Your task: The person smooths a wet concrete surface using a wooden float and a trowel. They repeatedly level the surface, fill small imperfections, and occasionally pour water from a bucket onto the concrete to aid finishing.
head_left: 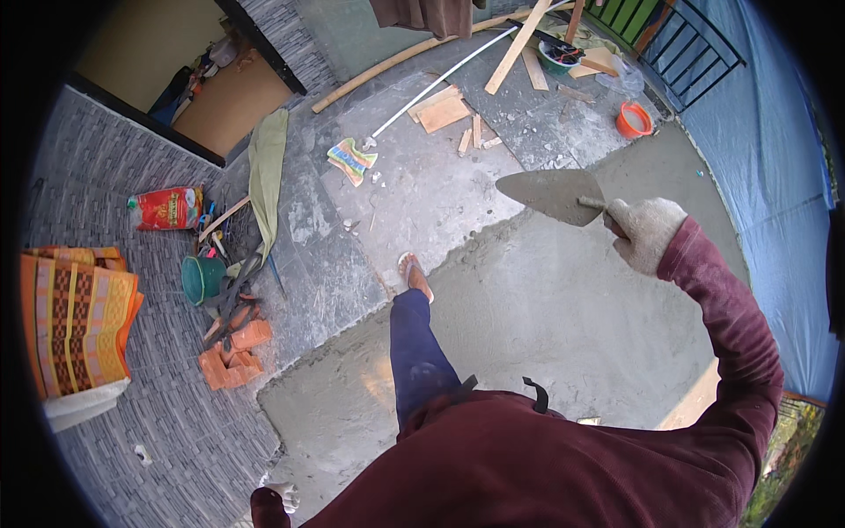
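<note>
My right hand (647, 233), in a pale glove, is closed round the handle of a pointed trowel (546, 192), held out over wet grey cement (572, 308) at the right of the view. The cement is spread in a broad band with a ragged edge along the older grey floor. My left hand (282, 495), also gloved, shows only in part at the bottom left beside my body, and what it holds, if anything, is unclear. My left foot (414, 275), in a sandal, stands at the cement's edge.
Broken bricks (229, 365), a green bucket (202, 280), a red bag (165, 209) and hanging cloths (79, 326) are at left. Wood scraps (440, 113), a white pole (440, 79) and an orange bucket (634, 121) lie farther off. A blue tarp (766, 220) runs along the right.
</note>
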Tool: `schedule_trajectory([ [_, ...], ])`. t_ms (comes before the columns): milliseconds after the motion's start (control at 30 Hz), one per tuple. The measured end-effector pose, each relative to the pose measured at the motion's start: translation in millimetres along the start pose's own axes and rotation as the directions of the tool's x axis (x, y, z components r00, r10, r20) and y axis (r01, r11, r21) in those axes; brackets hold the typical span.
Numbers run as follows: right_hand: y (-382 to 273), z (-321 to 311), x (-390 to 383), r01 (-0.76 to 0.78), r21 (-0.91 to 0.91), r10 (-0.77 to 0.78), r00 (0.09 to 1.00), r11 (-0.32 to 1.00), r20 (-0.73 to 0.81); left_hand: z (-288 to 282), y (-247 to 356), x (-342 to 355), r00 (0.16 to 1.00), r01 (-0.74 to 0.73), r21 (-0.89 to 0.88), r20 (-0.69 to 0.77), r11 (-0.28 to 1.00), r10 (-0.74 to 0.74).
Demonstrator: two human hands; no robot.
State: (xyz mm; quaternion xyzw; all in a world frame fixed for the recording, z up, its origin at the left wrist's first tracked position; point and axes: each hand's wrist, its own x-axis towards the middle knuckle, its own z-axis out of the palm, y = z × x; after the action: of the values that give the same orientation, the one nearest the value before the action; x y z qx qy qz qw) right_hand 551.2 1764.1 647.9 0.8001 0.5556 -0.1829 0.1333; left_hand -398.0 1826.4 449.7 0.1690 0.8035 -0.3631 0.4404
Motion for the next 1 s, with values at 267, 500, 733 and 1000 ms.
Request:
schedule_trajectory([
  [267, -8, 231, 162, -0.759, 0.370, 0.564, 0.647, 0.535, 0.513, -30, 568, -101, 0.387, -0.903, 0.249, 0.123, 0.349, 0.914],
  [500, -69, 277, -59, -0.892, 0.269, 0.478, 0.070, -0.362, 0.876, -93, 747, -384, 0.316, -0.743, 0.668, 0.408, -0.044, 0.856],
  [733, -162, 320, -30, -0.452, 0.151, 0.254, -0.177, -0.879, 0.951, -2, 848, -459, 0.138, -0.787, 0.562, 0.561, -0.253, 0.816],
  [1000, -145, 305, 188, -0.481, 0.286, 0.231, 0.171, -0.829, 0.958, -11, 867, -482, 0.406, -0.596, 0.773, 0.524, -0.217, 0.749],
])
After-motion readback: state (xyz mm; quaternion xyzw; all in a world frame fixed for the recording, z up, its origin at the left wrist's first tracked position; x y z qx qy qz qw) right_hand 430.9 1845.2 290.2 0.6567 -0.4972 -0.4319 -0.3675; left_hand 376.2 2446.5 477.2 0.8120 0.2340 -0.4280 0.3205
